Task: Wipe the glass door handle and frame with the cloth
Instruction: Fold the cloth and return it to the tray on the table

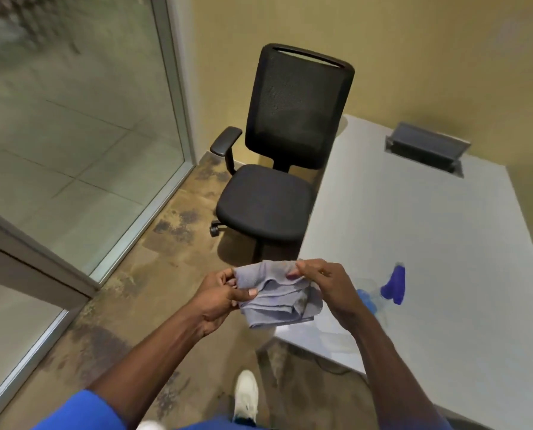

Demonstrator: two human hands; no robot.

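Note:
A folded grey-blue cloth (277, 294) hangs between both my hands in front of me, above the floor near the table's corner. My left hand (220, 294) pinches its left edge with thumb on top. My right hand (324, 285) grips its upper right edge. A glass wall with a metal frame (178, 97) stands to the left, and a glass door's edge and frame (32, 268) lie at the lower left. No door handle is in view.
A black mesh office chair (277, 150) stands ahead by the yellow wall. A light grey table (429, 243) is on the right, with a spray bottle with a blue trigger (394, 285) near its edge and an open cable box (426, 147). The floor is mottled brown.

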